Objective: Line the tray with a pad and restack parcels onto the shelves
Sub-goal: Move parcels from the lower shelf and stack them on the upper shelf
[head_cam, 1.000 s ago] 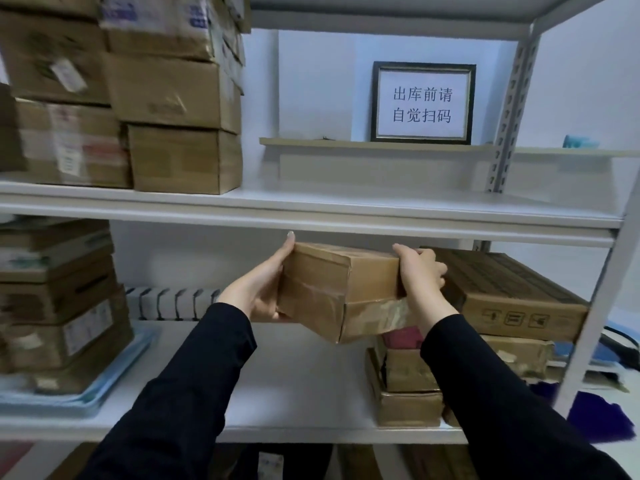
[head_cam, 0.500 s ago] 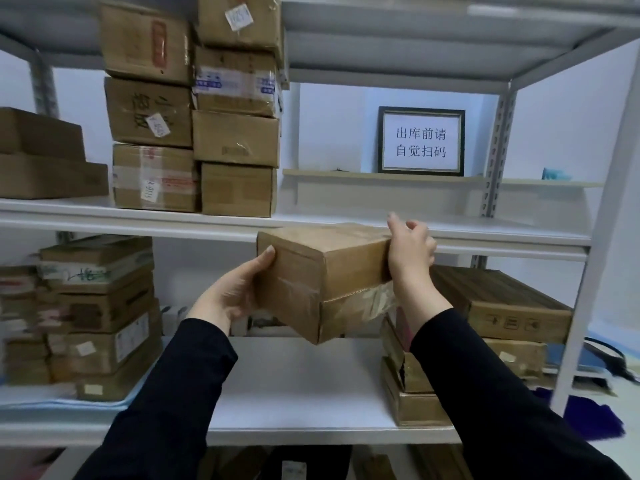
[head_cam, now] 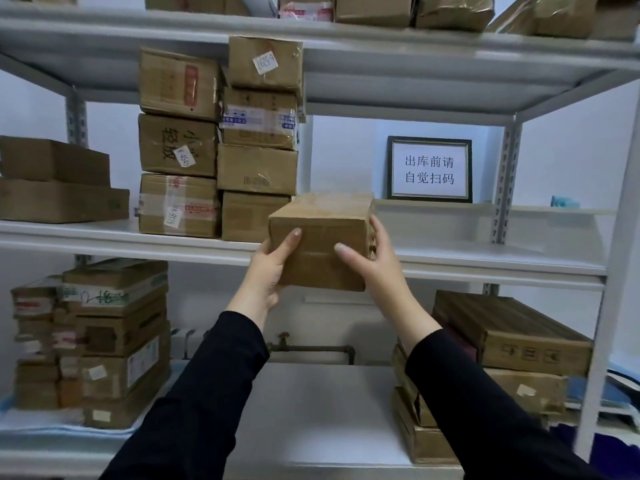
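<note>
A brown cardboard parcel [head_cam: 320,233] is held in the air at the front edge of the middle shelf [head_cam: 485,258], just right of a tall stack of parcels [head_cam: 256,174]. My left hand [head_cam: 273,268] grips its lower left corner and my right hand [head_cam: 370,254] grips its right side. On the lower shelf at the left, a blue tray [head_cam: 38,431] with a pale pad carries a stack of parcels [head_cam: 104,341].
More boxes [head_cam: 512,337] are piled at the right of the lower shelf [head_cam: 311,410]. Flat boxes [head_cam: 59,188] lie at the left of the middle shelf. A framed sign [head_cam: 429,169] leans on a ledge behind. A metal upright [head_cam: 613,271] stands at the right.
Both hands have lifted the parcel from in front of the lower shelf up to the middle shelf's edge. My view has tilted upward, so the top shelf shows.
</note>
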Motion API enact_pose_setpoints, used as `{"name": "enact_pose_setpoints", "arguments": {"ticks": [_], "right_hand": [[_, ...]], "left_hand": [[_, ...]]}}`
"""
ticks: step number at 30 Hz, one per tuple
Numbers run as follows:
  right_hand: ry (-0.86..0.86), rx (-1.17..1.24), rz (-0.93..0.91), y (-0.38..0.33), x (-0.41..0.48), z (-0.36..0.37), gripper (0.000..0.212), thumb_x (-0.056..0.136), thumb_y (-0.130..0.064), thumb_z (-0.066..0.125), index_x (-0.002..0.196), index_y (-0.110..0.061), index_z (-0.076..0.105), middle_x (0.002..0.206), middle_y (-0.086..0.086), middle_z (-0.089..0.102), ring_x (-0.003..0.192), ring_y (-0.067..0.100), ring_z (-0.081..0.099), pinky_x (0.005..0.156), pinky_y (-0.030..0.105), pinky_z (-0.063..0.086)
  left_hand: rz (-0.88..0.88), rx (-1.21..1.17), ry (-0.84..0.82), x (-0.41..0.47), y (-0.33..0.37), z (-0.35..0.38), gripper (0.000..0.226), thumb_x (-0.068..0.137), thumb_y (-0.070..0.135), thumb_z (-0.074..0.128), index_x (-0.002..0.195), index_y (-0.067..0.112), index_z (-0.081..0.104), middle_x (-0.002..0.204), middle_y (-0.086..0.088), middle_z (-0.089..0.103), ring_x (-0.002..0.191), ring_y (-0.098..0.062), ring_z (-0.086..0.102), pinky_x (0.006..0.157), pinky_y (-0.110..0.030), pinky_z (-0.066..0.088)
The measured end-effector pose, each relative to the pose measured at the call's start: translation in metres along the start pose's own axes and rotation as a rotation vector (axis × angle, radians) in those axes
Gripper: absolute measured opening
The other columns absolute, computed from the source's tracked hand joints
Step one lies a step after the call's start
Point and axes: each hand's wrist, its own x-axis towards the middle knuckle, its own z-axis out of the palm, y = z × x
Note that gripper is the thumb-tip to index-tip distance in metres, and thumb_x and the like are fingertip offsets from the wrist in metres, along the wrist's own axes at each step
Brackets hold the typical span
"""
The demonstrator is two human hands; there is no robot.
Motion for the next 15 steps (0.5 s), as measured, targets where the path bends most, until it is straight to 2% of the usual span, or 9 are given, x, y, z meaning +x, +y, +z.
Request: {"name": "enact_pose_setpoints", "arguments": {"ticks": [2,4,7,9,10,12,15], "right_hand": [[0.038,-0.018,0.021,0.008,0.006,-0.002,0.095,0.070,-0.029,0.081,0.148,-0.022,0.027,0.142,-0.001,0.047,0.127,0.012,0.049,0.107,0.037,0.043],[0.119,-0.003,0.032,0.012,0.014,-0.006,0.076,0.077,-0.017,0.078,0.141,-0.019,0.037,0.130,-0.002,0.054,0.115,0.013,0.057,0.099,0.034,0.049],[0.244,-0.112,0.052,0.020,0.031,-0.010,0.057,0.079,-0.025,0.076,0.127,-0.017,0.046,0.123,0.006,0.052,0.107,0.020,0.058,0.093,0.038,0.051],[0.255,-0.128,0.060,0.026,0.042,-0.010,0.049,0.082,-0.024,0.073,0.124,-0.017,0.048,0.121,0.009,0.053,0.106,0.022,0.057,0.095,0.040,0.049],[0.250,-0.122,0.062,0.030,0.047,-0.009,0.047,0.083,-0.023,0.071,0.125,-0.017,0.049,0.122,0.009,0.054,0.108,0.023,0.057,0.096,0.040,0.049],[0.235,-0.110,0.063,0.036,0.054,-0.007,0.047,0.086,-0.018,0.066,0.130,-0.016,0.049,0.125,0.007,0.056,0.112,0.022,0.057,0.098,0.039,0.047],[0.205,-0.117,0.065,0.044,0.061,-0.006,0.049,0.089,-0.010,0.059,0.136,-0.016,0.047,0.129,0.004,0.057,0.118,0.020,0.055,0.102,0.038,0.045]], "left_hand": [[0.015,0.043,0.034,0.008,-0.002,0.010,0.048,0.081,0.029,0.069,0.123,0.011,0.054,0.105,-0.008,0.068,0.093,-0.019,0.066,0.082,-0.036,0.055],[0.033,0.047,0.039,0.016,-0.003,0.019,0.048,0.080,0.028,0.072,0.121,0.009,0.057,0.105,-0.009,0.069,0.093,-0.022,0.067,0.082,-0.037,0.056],[0.064,0.074,0.081,0.027,-0.005,0.027,0.053,0.082,0.022,0.072,0.129,0.010,0.051,0.115,-0.003,0.062,0.105,-0.023,0.062,0.092,-0.039,0.052],[0.071,0.097,0.151,0.036,-0.008,0.026,0.063,0.084,0.015,0.070,0.138,0.015,0.038,0.124,-0.002,0.052,0.111,-0.021,0.057,0.096,-0.039,0.047],[0.073,0.100,0.168,0.040,-0.010,0.024,0.063,0.083,0.013,0.070,0.135,0.018,0.036,0.127,-0.005,0.051,0.112,-0.023,0.057,0.095,-0.040,0.047],[0.085,0.120,0.180,0.047,-0.015,0.020,0.056,0.082,0.010,0.071,0.128,0.020,0.039,0.129,-0.008,0.053,0.112,-0.024,0.058,0.092,-0.040,0.047],[0.121,0.269,0.256,0.056,-0.024,0.017,0.047,0.083,0.014,0.071,0.124,0.016,0.049,0.121,-0.002,0.056,0.112,-0.021,0.058,0.091,-0.035,0.046]]}}
